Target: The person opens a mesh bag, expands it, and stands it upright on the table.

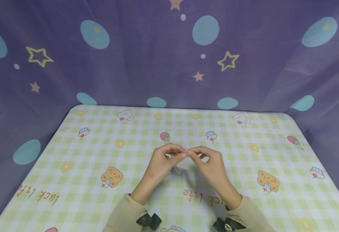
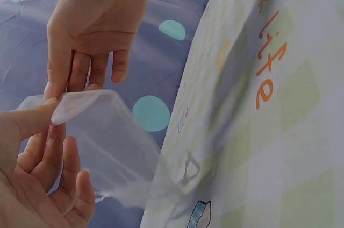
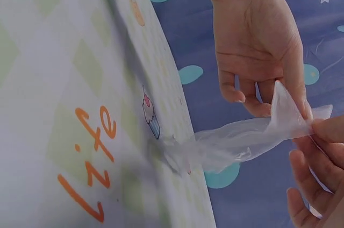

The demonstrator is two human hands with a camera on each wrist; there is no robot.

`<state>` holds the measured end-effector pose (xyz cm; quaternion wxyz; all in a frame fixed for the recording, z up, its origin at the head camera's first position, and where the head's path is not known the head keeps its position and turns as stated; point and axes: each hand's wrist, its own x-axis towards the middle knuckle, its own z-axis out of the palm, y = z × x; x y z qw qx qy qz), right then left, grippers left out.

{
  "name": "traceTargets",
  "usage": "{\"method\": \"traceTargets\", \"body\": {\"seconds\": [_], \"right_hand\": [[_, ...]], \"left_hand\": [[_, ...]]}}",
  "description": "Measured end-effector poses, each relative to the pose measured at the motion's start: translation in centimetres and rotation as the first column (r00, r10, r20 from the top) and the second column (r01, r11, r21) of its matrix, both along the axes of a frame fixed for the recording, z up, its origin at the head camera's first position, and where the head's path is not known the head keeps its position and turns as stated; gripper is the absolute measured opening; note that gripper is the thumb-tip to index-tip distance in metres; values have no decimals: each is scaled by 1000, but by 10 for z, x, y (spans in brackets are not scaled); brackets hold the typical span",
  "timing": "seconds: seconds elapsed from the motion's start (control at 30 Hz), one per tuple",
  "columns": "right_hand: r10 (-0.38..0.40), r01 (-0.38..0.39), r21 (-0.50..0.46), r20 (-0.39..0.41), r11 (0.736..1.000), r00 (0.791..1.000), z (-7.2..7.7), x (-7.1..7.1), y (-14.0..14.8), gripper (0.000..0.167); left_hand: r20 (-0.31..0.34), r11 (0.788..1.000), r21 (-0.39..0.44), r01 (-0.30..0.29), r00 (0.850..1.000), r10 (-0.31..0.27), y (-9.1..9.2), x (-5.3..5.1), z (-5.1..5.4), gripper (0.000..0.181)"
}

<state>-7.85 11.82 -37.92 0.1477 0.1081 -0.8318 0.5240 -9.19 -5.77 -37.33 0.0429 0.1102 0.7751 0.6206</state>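
Note:
A thin, see-through plastic bag (image 1: 183, 163) hangs between my two hands above the middle of the table. My left hand (image 1: 163, 162) pinches its upper edge between thumb and index finger. Right beside that pinch, my right hand (image 1: 211, 162) grips the same edge with thumb and index finger, the fingertips of both hands nearly touching. In the left wrist view the bag (image 2: 110, 142) hangs loose and wrinkled. The right wrist view shows the bag (image 3: 236, 142) narrowing toward the tabletop; whether its lower end touches the cloth I cannot tell.
A green-and-white checked cloth (image 1: 146, 154) with cartoon prints covers the table. Behind it and at both sides hangs a purple curtain (image 1: 140, 64) with stars and turquoise spots. Dark straps (image 1: 149, 221) sit around the sleeved wrists.

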Motion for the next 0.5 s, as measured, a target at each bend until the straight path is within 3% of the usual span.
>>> {"method": "traceTargets", "body": {"seconds": [0.5], "right_hand": [[21,-21,-45,-2,999,1000,0,-3,3,6]], "left_hand": [[91,998,-55,40,995,-35,-2,2,3,28]]}}
